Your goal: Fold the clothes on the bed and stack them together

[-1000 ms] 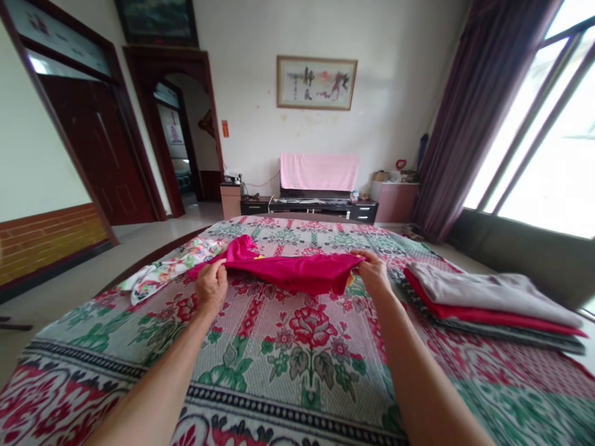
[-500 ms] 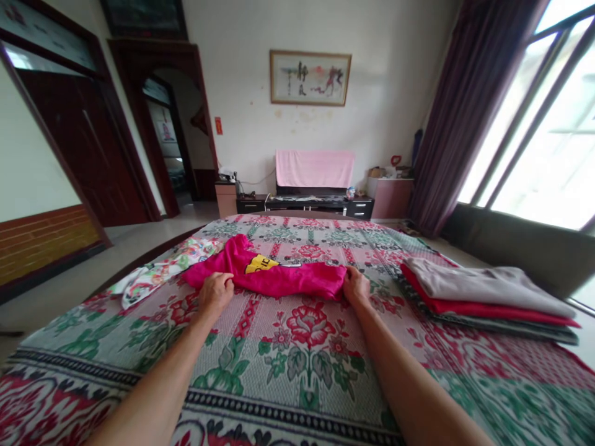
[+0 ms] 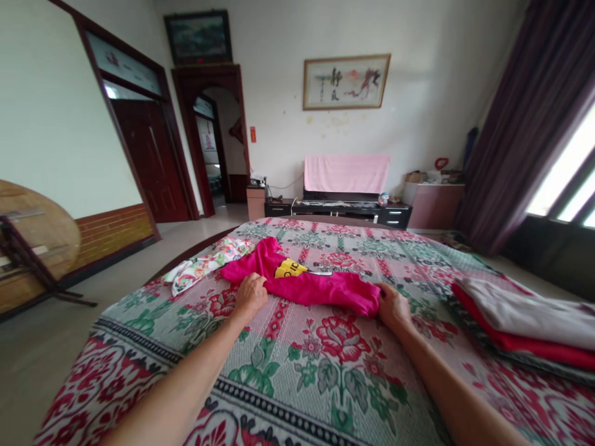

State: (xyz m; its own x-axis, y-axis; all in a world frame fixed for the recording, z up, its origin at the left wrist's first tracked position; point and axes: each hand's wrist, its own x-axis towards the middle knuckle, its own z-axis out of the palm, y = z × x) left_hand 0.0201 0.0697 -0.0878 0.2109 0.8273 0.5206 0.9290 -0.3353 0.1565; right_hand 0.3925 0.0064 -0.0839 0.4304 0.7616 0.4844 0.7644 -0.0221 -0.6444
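Note:
A bright pink garment with a yellow patch of dark lettering lies bunched and partly folded on the flowered cloth. My left hand is closed on its near edge, left of the middle. At the garment's right end, my right hand pinches the fabric. The exact kind of garment is hard to tell from its folds. Just beyond its left end lies a white cloth with a colourful print, touching or close to the pink fabric.
A stack of folded clothes, grey, red and dark, sits on the right of the bed-like surface. Behind stands a low black cabinet under a pink cloth. A round wooden tabletop leans at the left wall.
The head view has turned left, so the scene shifts right and the round tabletop comes into sight. Both hands keep their hold on the pink garment, which looks little changed.

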